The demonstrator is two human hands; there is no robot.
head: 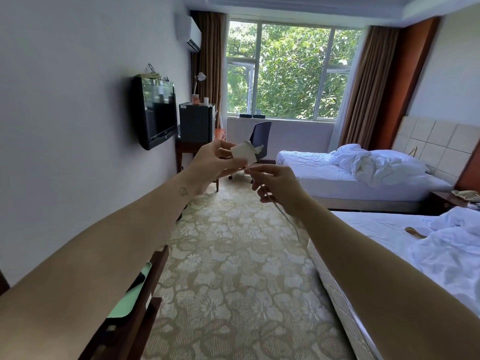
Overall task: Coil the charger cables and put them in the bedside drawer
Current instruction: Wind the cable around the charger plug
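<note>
Our left hand (215, 162) grips the charger block (244, 154), right hand (276, 184) pinches its cable (284, 214) (slack trails down); it may snag.

charger (244, 153): white plastic, matt
cable (285, 218): smooth pale sheath
carpet (233, 255): rough woven pile
bed sheet (376, 229): crumpled white cloth
television (159, 113): glossy black

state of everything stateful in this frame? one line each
left hand, grips the charger brick.
right hand, pinches the cable.
charger brick, held in the air, unplugged.
cable, uncoiled, hanging slack below the right hand.
nightstand drawer, looks shut.
TV, screen dark.
window, lower left sash ajar.
curtains, drawn aside.
far bed, unmade, duvet bunched.
near bed, unmade.
</note>
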